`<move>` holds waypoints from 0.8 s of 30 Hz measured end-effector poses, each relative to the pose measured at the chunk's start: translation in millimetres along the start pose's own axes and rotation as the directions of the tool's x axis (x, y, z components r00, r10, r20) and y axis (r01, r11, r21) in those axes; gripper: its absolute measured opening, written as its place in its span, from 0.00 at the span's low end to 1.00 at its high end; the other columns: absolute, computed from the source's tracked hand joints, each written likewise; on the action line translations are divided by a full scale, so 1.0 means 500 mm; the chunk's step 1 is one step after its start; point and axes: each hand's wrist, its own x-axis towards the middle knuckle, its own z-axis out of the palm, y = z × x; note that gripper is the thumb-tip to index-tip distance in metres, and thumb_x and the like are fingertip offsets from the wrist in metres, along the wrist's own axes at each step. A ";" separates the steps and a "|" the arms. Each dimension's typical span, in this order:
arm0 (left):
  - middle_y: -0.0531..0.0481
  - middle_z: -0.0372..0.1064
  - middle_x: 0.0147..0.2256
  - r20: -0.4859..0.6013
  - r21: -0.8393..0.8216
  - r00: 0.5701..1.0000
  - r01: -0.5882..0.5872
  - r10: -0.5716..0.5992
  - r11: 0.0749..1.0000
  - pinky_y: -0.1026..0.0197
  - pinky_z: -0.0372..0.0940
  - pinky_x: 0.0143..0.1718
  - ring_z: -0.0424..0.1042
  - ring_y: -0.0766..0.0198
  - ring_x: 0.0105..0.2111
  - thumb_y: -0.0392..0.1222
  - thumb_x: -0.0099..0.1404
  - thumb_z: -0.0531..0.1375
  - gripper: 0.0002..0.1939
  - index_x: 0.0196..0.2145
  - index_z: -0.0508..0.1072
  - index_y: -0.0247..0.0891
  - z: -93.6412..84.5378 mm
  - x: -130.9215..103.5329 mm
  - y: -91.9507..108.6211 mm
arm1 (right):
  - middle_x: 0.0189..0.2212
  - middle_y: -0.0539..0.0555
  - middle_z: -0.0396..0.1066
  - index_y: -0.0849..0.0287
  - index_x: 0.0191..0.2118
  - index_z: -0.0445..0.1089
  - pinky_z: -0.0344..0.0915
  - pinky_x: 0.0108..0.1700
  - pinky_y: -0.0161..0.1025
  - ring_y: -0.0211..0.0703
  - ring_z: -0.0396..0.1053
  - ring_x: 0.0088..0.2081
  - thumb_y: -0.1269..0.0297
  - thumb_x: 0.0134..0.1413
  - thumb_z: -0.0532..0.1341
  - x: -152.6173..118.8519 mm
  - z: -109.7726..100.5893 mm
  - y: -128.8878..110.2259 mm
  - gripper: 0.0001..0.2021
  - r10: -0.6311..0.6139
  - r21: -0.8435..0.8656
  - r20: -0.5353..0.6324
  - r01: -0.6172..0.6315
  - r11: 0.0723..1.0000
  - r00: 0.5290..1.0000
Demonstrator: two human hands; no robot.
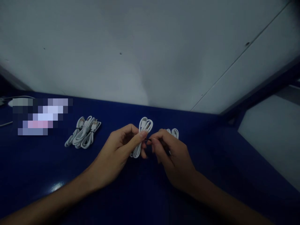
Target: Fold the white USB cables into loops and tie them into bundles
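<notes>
A coiled white cable [145, 124] with a connector at its upper end is pinched between the thumb and fingers of my left hand [124, 143]. From the middle of the coil a short black tie [148, 139] sticks out to the right. The thumb and forefinger of my right hand [172, 153] are closed on the tie's end. Behind my right hand lies another white coil [173, 132], partly hidden. Several bundled white cables [84, 132] with black ties and USB plugs rest on the blue table [117, 200] to the left.
At the far left a pixelated patch covers something, with a white object [11, 102] and a thin white cable beside it. A pale wall [140, 56] rises behind the table. A blue frame bar [264, 90] runs along the right.
</notes>
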 end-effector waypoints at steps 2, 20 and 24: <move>0.53 0.80 0.31 -0.001 -0.015 1.000 0.012 -0.012 1.000 0.63 0.67 0.40 0.76 0.65 0.34 0.48 0.78 0.65 0.14 0.34 0.80 0.38 -0.006 0.002 0.003 | 0.33 0.49 0.75 0.56 0.41 0.73 0.67 0.36 0.38 0.37 0.70 0.30 0.67 0.78 0.56 0.001 -0.001 0.001 0.10 -0.047 -0.056 -0.035 0.045 0.997 0.998; 0.46 0.84 0.36 0.045 -0.275 0.972 0.234 -0.231 0.933 0.57 0.76 0.48 0.83 0.58 0.38 0.47 0.70 0.72 0.09 0.39 0.87 0.38 -0.021 0.010 -0.006 | 0.45 0.52 0.76 0.52 0.49 0.73 0.74 0.36 0.42 0.43 0.76 0.38 0.70 0.73 0.63 0.008 0.006 0.017 0.06 -0.133 -0.228 -0.252 0.075 0.971 0.958; 0.46 0.84 0.35 0.044 -0.263 0.975 0.221 -0.217 0.939 0.60 0.75 0.46 0.83 0.60 0.38 0.47 0.71 0.72 0.09 0.38 0.87 0.38 -0.021 0.007 -0.005 | 0.49 0.53 0.77 0.53 0.47 0.73 0.76 0.38 0.43 0.43 0.77 0.40 0.72 0.72 0.63 0.010 0.003 0.019 0.06 -0.158 -0.203 -0.252 0.107 0.973 0.955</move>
